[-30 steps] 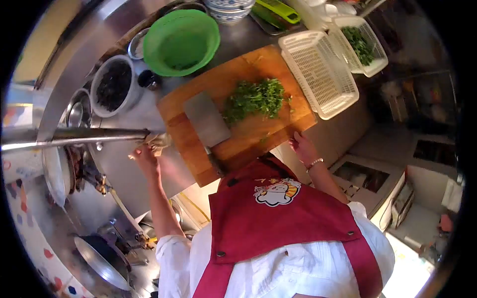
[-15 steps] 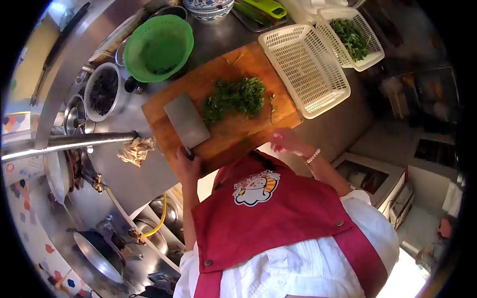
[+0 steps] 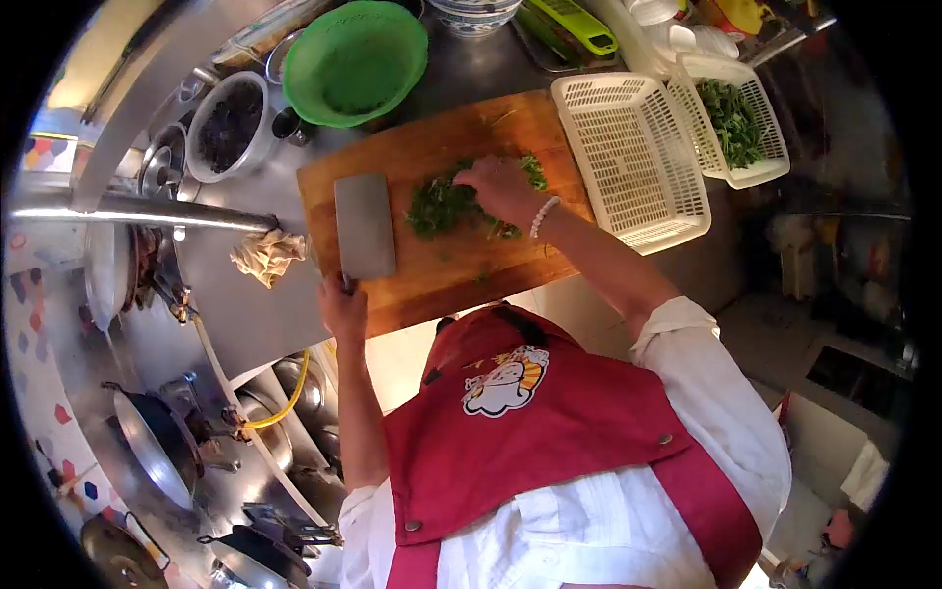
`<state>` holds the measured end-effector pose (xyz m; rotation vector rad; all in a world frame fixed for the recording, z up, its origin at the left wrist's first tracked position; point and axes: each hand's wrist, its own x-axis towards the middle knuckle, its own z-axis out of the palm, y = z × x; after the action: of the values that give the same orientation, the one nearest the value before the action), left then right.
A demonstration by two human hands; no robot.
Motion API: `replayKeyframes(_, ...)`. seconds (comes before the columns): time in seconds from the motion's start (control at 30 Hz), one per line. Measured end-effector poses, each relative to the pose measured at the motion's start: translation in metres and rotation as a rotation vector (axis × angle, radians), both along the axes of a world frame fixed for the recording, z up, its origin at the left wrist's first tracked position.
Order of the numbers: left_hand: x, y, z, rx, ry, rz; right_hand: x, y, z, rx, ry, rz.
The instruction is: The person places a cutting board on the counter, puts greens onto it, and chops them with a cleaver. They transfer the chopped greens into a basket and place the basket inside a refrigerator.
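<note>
The left hand [image 3: 343, 310] is closed around the short dark handle [image 3: 348, 284] of a broad rectangular steel cleaver [image 3: 365, 226], which lies flat on the left part of a thick orange-brown wooden chopping board [image 3: 417, 294]. The blade points away from the person, and the handle reaches the board's near edge.

The right hand [image 3: 502, 190], with a pale beaded bracelet [image 3: 544, 217] at the wrist, rests on a loose heap of chopped leafy green herbs [image 3: 439, 208] near the middle of the board, just right of the blade. Its fingers are partly bent over the leaves; they are small and partly hidden here, so I cannot tell whether they pinch any.

Right beside the board stands a white plastic slatted basket [image 3: 633, 157]; a second white plastic basket [image 3: 756, 178] beyond it contains long green leaves [image 3: 731, 123]. A wide green plastic bowl [image 3: 363, 59] sits behind the board. A crumpled tan cloth [image 3: 267, 257] lies on the grey steel counter [image 3: 265, 324], just left of the board.
</note>
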<state>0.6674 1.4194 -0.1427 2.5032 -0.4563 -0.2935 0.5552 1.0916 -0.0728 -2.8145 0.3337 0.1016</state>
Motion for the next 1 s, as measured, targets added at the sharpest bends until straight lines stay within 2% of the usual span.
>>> replayKeyframes(0.1,-0.004,-0.007,0.004,0.01,-0.039,0.063,-0.006,-0.01,0.017,0.237,-0.24,-0.129)
replayKeyframes(0.17,-0.007,-0.006,0.008,-0.015,-0.093,0.054,-0.008,-0.019,0.052,0.427,-0.199,-0.165)
replayKeyframes(0.23,-0.007,-0.009,0.012,-0.079,-0.139,0.004,-0.008,-0.032,0.065,0.554,-0.207,-0.174)
replayKeyframes(0.3,-0.006,-0.011,0.011,-0.044,-0.054,0.052,-0.005,-0.042,0.073,0.63,-0.26,-0.146)
replayKeyframes(0.4,-0.007,-0.016,0.019,0.077,-0.021,0.082,-0.006,-0.03,0.108,0.588,-0.151,-0.136)
replayKeyframes(0.47,-0.008,-0.015,0.022,0.127,-0.038,0.07,-0.01,-0.019,0.105,0.567,-0.112,-0.024)
replayKeyframes(0.5,-0.007,-0.015,0.021,0.119,-0.051,0.058,-0.011,-0.018,0.102,0.553,-0.094,0.034)
replayKeyframes(0.6,-0.007,-0.018,0.022,0.105,-0.058,0.07,-0.023,-0.043,0.053,0.761,-0.199,-0.099)
replayKeyframes(0.7,-0.008,-0.018,0.026,0.082,-0.063,0.068,-0.051,-0.058,-0.007,0.28,-0.162,-0.221)
replayKeyframes(0.77,-0.008,-0.018,0.028,0.079,-0.061,0.069,-0.063,-0.037,-0.025,0.136,-0.179,-0.26)
replayKeyframes(0.83,-0.009,-0.019,0.027,0.093,-0.047,0.099,-0.068,-0.038,-0.045,0.164,-0.177,-0.295)
replayKeyframes(0.93,-0.008,-0.017,0.023,0.08,-0.089,0.09,-0.064,-0.054,-0.043,0.437,-0.128,-0.407)
replayKeyframes(1.0,-0.008,-0.015,0.023,0.053,-0.105,0.044,-0.055,-0.043,0.039,0.569,-0.065,-0.553)
